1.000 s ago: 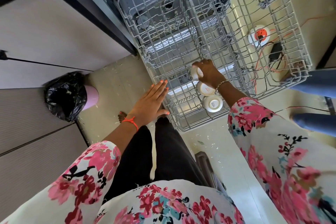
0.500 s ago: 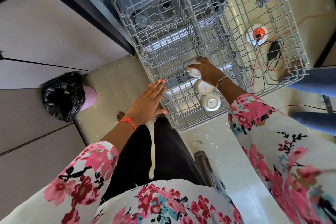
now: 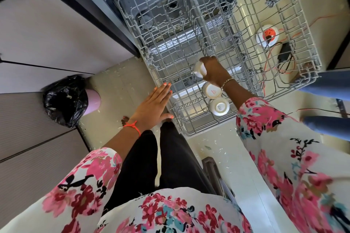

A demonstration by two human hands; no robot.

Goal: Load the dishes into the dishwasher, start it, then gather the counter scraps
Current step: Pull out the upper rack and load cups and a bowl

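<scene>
Loading rack (image 3: 191, 128), centre frame: right hand (image 3: 215, 72) gripping cup (image 3: 198, 69); two cups (image 3: 219, 107) sitting racked; left hand (image 3: 153, 108) flat, empty. Start, scraps pending.

Right hand (image 3: 214, 71) covers much of white cup (image 3: 198, 69). Dishwasher rack (image 3: 189, 135) cut off at top edge. Base marks on racked cups (image 3: 211, 90) illegible.

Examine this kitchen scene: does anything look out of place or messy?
Yes. Small pale scraps litter the floor beside the dishwasher rack. An orange-and-white cable reel with loose tangled wires shows through the rack's far side, which is odd next to a dishwasher.
</scene>
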